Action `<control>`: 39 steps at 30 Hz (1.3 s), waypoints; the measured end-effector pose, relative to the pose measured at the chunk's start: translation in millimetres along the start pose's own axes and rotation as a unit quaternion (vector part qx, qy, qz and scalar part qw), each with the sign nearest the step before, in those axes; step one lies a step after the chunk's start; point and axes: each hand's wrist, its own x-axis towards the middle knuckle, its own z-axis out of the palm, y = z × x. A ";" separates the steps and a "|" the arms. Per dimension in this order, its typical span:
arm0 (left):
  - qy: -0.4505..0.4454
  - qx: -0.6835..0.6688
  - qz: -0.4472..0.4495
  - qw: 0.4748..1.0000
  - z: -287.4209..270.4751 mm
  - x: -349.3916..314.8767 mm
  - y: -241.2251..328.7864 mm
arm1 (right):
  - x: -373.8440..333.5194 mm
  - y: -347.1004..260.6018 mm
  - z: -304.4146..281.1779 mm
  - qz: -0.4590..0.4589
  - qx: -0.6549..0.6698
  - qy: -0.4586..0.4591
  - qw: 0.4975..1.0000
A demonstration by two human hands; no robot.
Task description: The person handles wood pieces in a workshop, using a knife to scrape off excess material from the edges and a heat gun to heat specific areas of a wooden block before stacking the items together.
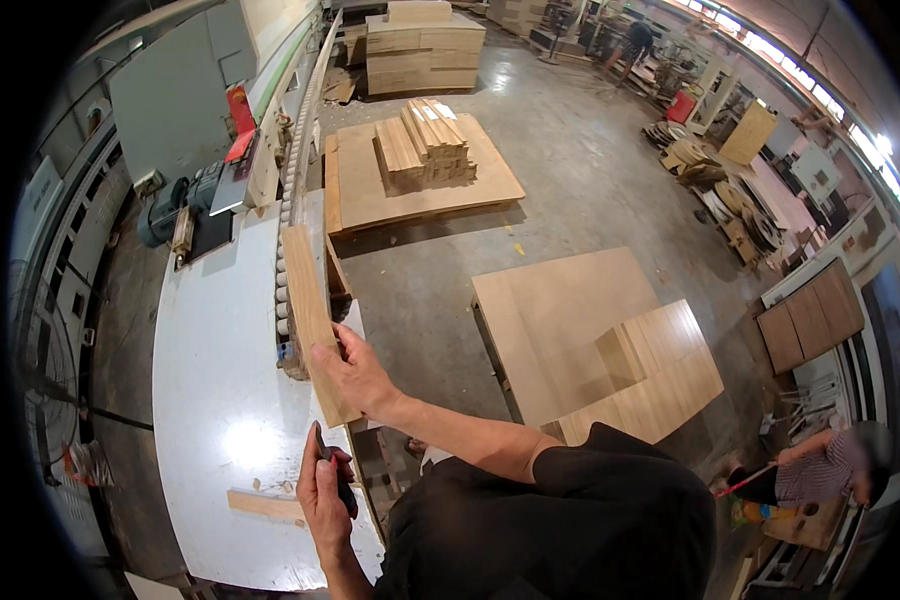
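Observation:
A long, narrow wooden board (310,300) lies slanted along the edge of the white worktable (205,400), its far end beside the roller conveyor. My right hand (358,375) grips its near part from the right edge, with the thumb over the top face. Closer to me, my left hand (322,490) is closed around a small dark object (346,492) whose kind I cannot make out. To the left of that hand, a short wooden strip (265,505) rests on the worktable among small wood chips.
Beyond the worktable runs a roller conveyor (288,190); a motor (195,190) sits left of it. Stacked wooden strips (430,145) stand on a pallet ahead. Boards (660,370) lie on a panel-topped pallet at right. A person (820,470) is at the far right.

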 end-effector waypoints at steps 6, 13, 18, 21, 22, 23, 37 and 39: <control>-0.004 0.067 -0.006 0.998 3.1 9.9 0.9 | 8.1 -6.5 -3.2 -0.008 -0.066 0.063 0.996; 0.015 -0.008 0.015 1.000 -4.1 -7.2 -0.2 | 6.3 -10.6 8.5 0.042 -0.009 -0.015 0.999; 0.028 0.008 0.028 0.999 -7.3 -14.9 -0.5 | 1.7 -6.8 19.6 0.050 -0.017 -0.035 0.998; 0.030 -0.029 0.006 0.999 -2.9 -16.5 5.1 | 1.9 -3.9 22.7 0.053 -0.017 -0.048 0.997; 0.034 0.006 0.017 0.999 -2.8 -17.2 3.6 | 2.2 -3.6 23.6 0.050 -0.020 -0.052 0.997; 0.037 0.042 0.028 0.998 -2.7 -18.0 2.6 | 2.3 -2.9 24.7 0.046 -0.024 -0.056 0.997; 0.073 0.105 0.055 0.990 -5.7 -22.2 -3.6 | -0.5 3.2 33.6 0.034 -0.028 -0.074 0.996; 0.078 0.119 0.061 0.988 -5.8 -23.1 -4.4 | -1.2 4.3 33.8 0.038 -0.029 -0.073 0.996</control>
